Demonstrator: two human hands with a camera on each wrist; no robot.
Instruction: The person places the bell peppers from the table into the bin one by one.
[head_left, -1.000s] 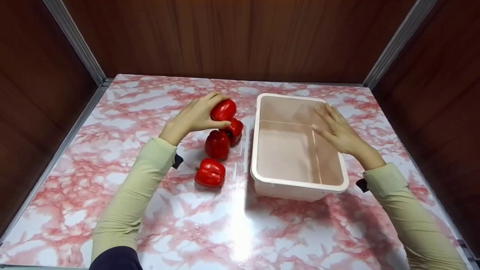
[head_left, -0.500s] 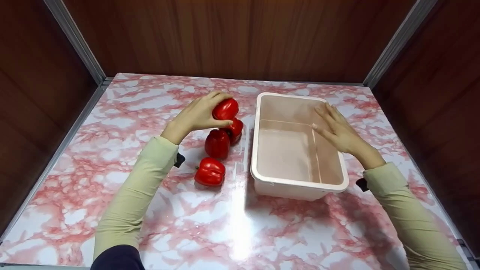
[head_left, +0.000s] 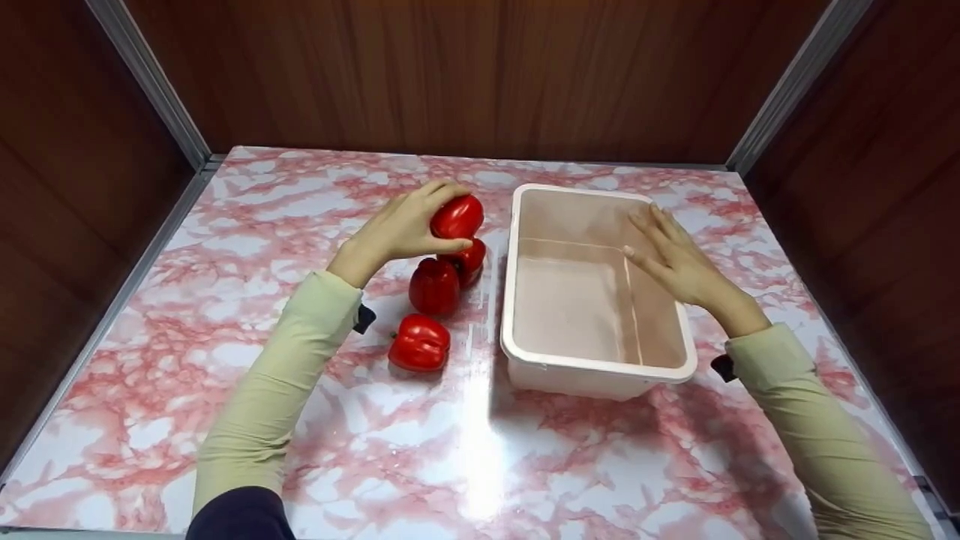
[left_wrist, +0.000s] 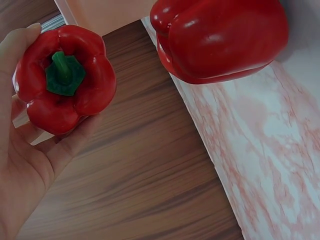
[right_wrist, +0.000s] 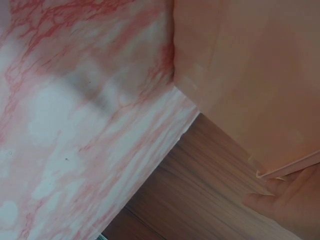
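Observation:
My left hand [head_left: 405, 225] grips a red bell pepper [head_left: 459, 217], thumb on the near side and fingers over the far side. Its green stem faces the camera in the left wrist view, where the pepper [left_wrist: 95, 75] is clear of the table. Right below it lies another red pepper [head_left: 471, 259], partly hidden by my thumb. A darker red pepper [head_left: 435, 287] sits beside that one, and one more pepper [head_left: 420, 343] lies nearer me. My right hand [head_left: 679, 262] rests over the right rim of a pale pink bin [head_left: 600, 367], with its fingers extended.
The marbled pink-and-white table [head_left: 337, 450] carries everything. Brown wood-grain panels [head_left: 465, 82] with metal corner posts [head_left: 787, 82] enclose its back and sides. The bin's tall wall [right_wrist: 240, 75] stands between the peppers and my right arm.
My left hand has moved slightly to the right, toward the bin, with the bell pepper in its grip. The right hand, bin and other peppers have stayed put.

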